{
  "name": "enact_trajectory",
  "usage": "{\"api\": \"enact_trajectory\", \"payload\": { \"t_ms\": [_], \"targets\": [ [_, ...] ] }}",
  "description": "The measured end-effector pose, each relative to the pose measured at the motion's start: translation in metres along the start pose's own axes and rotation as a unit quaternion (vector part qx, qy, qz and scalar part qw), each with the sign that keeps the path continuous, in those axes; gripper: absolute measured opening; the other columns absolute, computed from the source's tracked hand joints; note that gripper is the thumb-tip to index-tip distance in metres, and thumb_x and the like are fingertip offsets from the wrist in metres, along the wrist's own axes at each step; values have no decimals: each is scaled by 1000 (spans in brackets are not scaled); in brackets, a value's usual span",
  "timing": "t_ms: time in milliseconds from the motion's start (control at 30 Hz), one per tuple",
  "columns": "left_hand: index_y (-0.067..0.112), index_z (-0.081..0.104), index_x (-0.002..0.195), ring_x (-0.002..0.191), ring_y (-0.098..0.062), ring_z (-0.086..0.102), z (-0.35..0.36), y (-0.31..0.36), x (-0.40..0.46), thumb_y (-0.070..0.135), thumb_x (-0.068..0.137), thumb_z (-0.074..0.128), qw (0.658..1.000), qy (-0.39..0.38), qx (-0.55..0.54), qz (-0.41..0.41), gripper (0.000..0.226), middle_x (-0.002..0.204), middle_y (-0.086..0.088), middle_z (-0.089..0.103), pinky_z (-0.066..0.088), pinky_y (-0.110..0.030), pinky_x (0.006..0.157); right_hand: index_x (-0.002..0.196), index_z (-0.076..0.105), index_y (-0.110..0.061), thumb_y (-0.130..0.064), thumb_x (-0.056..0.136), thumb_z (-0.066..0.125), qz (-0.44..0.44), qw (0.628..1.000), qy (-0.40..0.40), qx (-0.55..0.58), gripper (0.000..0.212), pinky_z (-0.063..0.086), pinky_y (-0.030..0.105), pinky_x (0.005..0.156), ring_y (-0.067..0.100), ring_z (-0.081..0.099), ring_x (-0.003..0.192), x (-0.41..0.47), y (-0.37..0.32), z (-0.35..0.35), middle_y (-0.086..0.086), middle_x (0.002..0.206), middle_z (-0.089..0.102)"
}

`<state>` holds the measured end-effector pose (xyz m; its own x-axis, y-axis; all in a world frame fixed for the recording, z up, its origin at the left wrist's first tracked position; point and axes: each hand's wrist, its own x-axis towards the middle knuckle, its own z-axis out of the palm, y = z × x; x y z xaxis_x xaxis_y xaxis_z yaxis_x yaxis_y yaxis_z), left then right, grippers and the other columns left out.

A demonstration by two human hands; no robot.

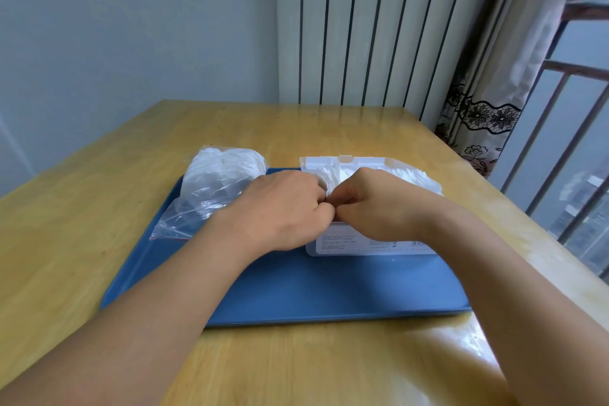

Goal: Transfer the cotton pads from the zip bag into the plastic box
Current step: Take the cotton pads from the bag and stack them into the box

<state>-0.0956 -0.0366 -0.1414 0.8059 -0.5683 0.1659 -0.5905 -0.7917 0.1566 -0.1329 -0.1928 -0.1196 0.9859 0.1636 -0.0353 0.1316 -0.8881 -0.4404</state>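
A clear zip bag (214, 188) stuffed with white cotton pads lies on the left of a blue tray (329, 287). To its right stands the translucent plastic box (369, 245), its lid (346, 161) open at the back and a label on its near face. White cotton pads (412, 179) fill the box. My left hand (283, 209) and my right hand (374, 204) meet knuckle to knuckle over the box's middle. Their fingers curl down and pinch the pads there. The fingertips are hidden.
The tray sits on a wooden table (99, 208) that runs to a wall. A white radiator (362, 26) stands behind the table. A patterned curtain (487, 102) and a barred window (576, 148) are at the right.
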Motion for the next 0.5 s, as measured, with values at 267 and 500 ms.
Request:
{"api": "enact_trajectory", "payload": {
  "t_ms": [267,500],
  "targets": [
    [20,51,85,90,-23,55,0,4,-6,37,81,33,998,-1,-54,-8,26,94,4,54,49,-44,82,97,73,-16,-9,92,49,-46,998,-20,23,25,53,33,84,19,64,92,-2,1,3,0,94,73],
    [26,61,80,79,-18,63,-35,3,-29,53,77,57,969,244,-42,22,27,83,10,65,52,-36,71,67,73,-22,-9,84,57,-88,988,123,-14,26,54,28,57,10,62,58,-6,-2,-7,-3,63,70]
  ]
}}
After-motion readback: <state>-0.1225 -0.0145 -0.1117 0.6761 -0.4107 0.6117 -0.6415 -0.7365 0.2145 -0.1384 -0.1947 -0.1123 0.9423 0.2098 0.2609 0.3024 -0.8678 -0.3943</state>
